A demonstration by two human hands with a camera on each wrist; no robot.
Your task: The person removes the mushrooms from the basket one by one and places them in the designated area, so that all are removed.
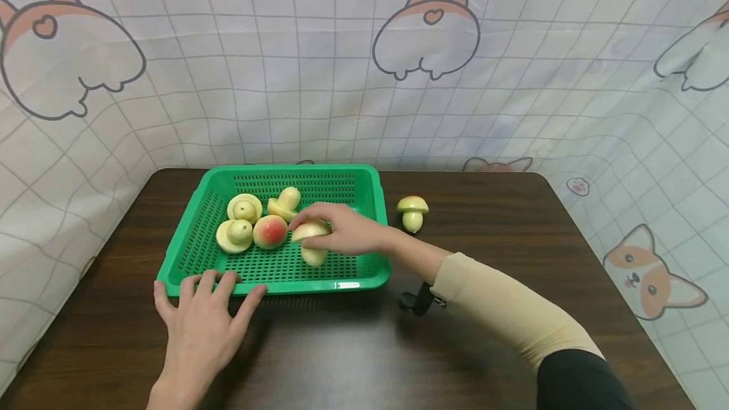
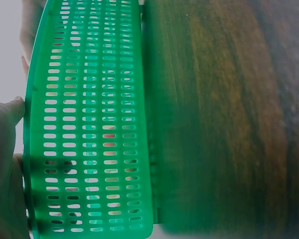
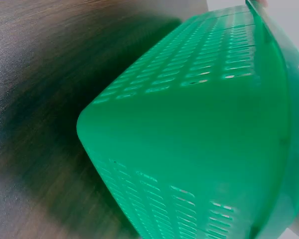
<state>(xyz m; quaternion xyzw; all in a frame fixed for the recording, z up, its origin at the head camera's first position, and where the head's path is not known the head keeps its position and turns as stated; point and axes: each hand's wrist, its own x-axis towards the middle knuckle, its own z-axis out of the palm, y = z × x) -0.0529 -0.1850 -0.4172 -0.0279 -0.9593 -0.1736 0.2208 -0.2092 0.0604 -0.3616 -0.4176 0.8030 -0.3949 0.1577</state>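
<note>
A green plastic basket [image 1: 296,286] with slotted walls stands on the table. Inside it, my right hand [image 1: 347,229] grips a pale toy mushroom [image 1: 314,255], thumb and fingers around its cap. My left hand [image 1: 199,321] rests on the near rim toward the left corner, fingertips over the edge. Left of the held mushroom lie a red-blushed round cap [image 1: 270,232] and several more toy mushrooms [image 1: 235,236]. In the left wrist view, the thumb [image 2: 12,110] touches the basket rim; the right wrist view is filled by the basket's corner [image 3: 189,129], with the right hand hidden.
Another toy mushroom [image 1: 412,212] stands on the dark wooden table [image 1: 490,245], right of the basket. A black strap [image 1: 418,300] with a camera hangs under the right wrist. Behind the table hangs a white checked curtain [image 1: 342,68] with corgi drawings.
</note>
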